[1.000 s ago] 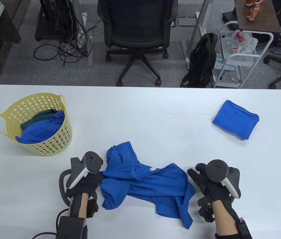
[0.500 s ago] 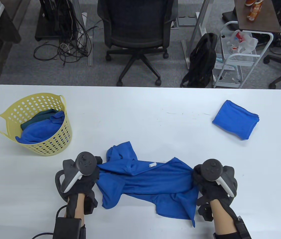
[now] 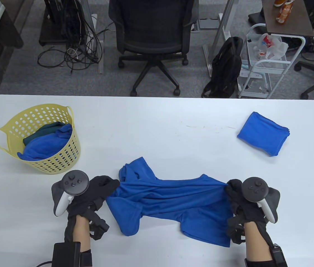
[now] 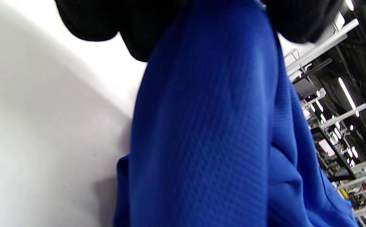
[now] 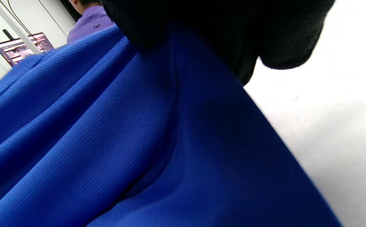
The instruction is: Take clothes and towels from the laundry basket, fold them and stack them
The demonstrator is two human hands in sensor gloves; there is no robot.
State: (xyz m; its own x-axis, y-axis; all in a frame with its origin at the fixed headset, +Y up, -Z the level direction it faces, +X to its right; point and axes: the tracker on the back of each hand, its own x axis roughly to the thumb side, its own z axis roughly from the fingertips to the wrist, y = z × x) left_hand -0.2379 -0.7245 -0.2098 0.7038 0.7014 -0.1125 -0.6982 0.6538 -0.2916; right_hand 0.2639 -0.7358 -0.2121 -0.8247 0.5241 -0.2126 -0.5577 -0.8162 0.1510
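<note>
Near the front edge of the white tabletop, a blue shirt is drawn out between the two hands, partly raised and still creased through its middle. The left hand has its grip closed on the cloth at the shirt's left end, and the right hand has its grip closed on the right end; both wrist views show black gloved fingers bunched over blue fabric. To do this spreading step well, it seems best to hold both pinches firm, pull the ends apart evenly until the folds across the chest run out, then lower the shirt flat with its hem toward the person. A lopsided pull would likely drag the crumpled sleeve under the body. Once it lies flat, the sleeves can be turned in. The yellow laundry basket at the left still holds more cloth, and a folded blue towel lies well apart at the right, a likely place for stacking.
</note>
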